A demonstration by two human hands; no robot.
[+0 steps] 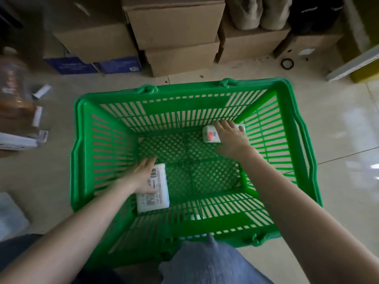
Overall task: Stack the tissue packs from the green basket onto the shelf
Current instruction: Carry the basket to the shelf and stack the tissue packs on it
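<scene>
A green plastic basket (287, 128) stands on the tiled floor below me. Two white tissue packs lie on its mesh bottom. One pack (159, 193), barcode side up, is at the near left corner. My left hand (144, 175) rests on its left side, fingers spread over it. The other pack (211, 134), with a red and blue print, is at the far right corner. My right hand (230, 138) lies flat on top of it, fingers reaching past its far edge. Neither pack is lifted. The shelf is not in view.
Cardboard boxes (174, 23) are stacked against the wall behind the basket, with blue cartons (119, 65) to their left. Bottles and small boxes (14, 89) sit at the left edge. A black ring (287, 63) lies on the floor. My knee (205, 261) is under the basket's near rim.
</scene>
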